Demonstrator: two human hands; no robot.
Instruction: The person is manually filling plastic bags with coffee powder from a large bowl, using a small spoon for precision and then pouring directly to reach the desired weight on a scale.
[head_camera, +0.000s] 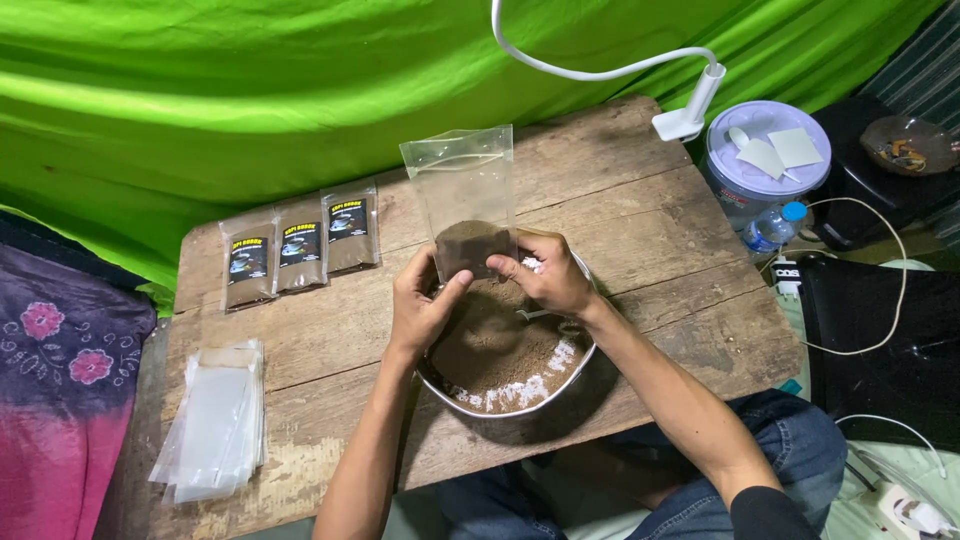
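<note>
Holding a part-filled clear pouch (467, 215), both hands hover over the bowl (575, 375).

Clear plastic pouch (466, 205) held upright over the middle of the table — brown powder in its bottom part. Three filled pouches (299, 246) lie in a row at back left, each with a dark label (348, 219). Stack of empty clear bags (214, 420) at front left.

A worn wooden bench (650, 250) carries three filled packets (299, 248) upper left, empty clear bags (213, 420) lower left, and a powder bowl (510, 400) at centre.
</note>
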